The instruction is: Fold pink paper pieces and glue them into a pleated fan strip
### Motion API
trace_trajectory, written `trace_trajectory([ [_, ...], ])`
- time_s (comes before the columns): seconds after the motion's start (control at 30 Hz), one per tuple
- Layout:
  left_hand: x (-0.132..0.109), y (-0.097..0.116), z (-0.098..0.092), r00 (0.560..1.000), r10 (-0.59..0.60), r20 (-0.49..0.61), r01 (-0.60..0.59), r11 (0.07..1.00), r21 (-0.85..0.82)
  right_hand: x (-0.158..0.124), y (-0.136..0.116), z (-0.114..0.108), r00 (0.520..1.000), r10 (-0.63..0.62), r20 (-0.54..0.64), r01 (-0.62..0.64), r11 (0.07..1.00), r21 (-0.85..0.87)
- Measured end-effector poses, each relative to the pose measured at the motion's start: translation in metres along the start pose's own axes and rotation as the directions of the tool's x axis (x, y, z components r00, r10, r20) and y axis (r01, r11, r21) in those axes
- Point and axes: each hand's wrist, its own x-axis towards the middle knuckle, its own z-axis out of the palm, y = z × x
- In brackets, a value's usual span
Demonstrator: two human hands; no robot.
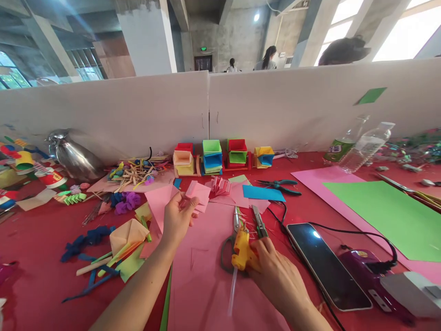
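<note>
My left hand [179, 218] pinches a small folded pink paper piece [199, 195] between thumb and fingers, raised above the pink sheets. My right hand [272, 262] is closed on the handle of a yellow glue gun [242, 248], whose clear glue stick [233, 294] sticks out toward me. The gun lies over dark-handled scissors [226, 253] on a large pink sheet [203, 280]. A utility knife [259, 220] lies just beyond my right fingers. Behind the left hand are a pleated pink paper piece [220, 185] and a blue paper strip [263, 193].
Folded paper boxes [212, 156] stand along the white partition [138, 115]. Pliers [280, 185], a phone [327, 264] with cables and a purple device [372, 276] are at right. Paper scraps [127, 236] and a metal jug [76, 158] are at left. People are beyond the partition.
</note>
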Motion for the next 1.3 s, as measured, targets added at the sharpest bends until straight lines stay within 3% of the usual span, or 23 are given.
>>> trace_trajectory([
  [0.1, -0.006, 0.002, -0.002, 1.0, 0.015, -0.009, -0.015, 0.999, 0.041, -0.001, -0.001, -0.012, 0.999, -0.033, -0.043, 0.037, 0.996, 0.081],
  [0.2, -0.012, 0.004, 0.0, 0.999, 0.029, -0.029, -0.026, 0.997, 0.075, 0.004, -0.018, -0.034, 0.989, -0.028, -0.145, 0.071, 0.952, 0.298],
  [0.27, -0.016, 0.004, 0.005, 0.999, 0.038, -0.038, -0.034, 0.995, 0.095, 0.012, -0.039, -0.046, 0.988, -0.018, -0.151, 0.096, 0.842, 0.53],
  [0.33, -0.021, 0.005, 0.01, 0.998, 0.051, -0.037, -0.047, 0.992, 0.114, 0.024, -0.062, -0.051, 0.996, -0.006, -0.083, 0.064, 0.706, 0.705],
  [0.5, -0.026, 0.005, 0.016, 0.996, 0.089, 0.022, -0.092, 0.983, 0.158, 0.051, -0.091, -0.042, 0.998, 0.057, 0.022, -0.046, 0.481, 0.876],
  [0.57, -0.02, 0.004, 0.013, 0.994, 0.105, 0.037, -0.11, 0.977, 0.181, 0.055, -0.089, -0.038, 0.998, 0.053, 0.032, -0.054, 0.519, 0.853],
  [0.67, -0.005, 0.005, 0.004, 0.991, 0.128, 0.047, -0.136, 0.964, 0.228, 0.057, -0.082, -0.032, 0.994, -0.068, 0.085, 0.003, 0.795, 0.607],
  [0.77, 0.011, 0.008, -0.002, 0.988, 0.14, 0.07, -0.154, 0.949, 0.275, 0.058, -0.082, -0.021, 0.957, -0.21, 0.2, 0.128, 0.924, 0.359],
  [0.93, 0.021, 0.013, -0.005, 0.982, 0.159, 0.102, -0.182, 0.94, 0.288, 0.066, -0.091, 0.0, 0.903, -0.318, 0.289, 0.27, 0.943, 0.194],
  [1.1, 0.023, 0.015, -0.009, 0.981, 0.163, 0.102, -0.186, 0.943, 0.276, 0.07, -0.106, 0.003, 0.841, -0.382, 0.382, 0.369, 0.923, 0.11],
  [1.2, 0.025, 0.017, -0.014, 0.985, 0.144, 0.097, -0.165, 0.952, 0.259, 0.048, -0.13, 0.004, 0.753, -0.462, 0.469, 0.454, 0.88, 0.138],
  [1.3, 0.025, 0.018, -0.017, 0.987, 0.131, 0.096, -0.151, 0.958, 0.242, 0.005, -0.16, 0.01, 0.608, -0.594, 0.527, 0.558, 0.792, 0.248],
])
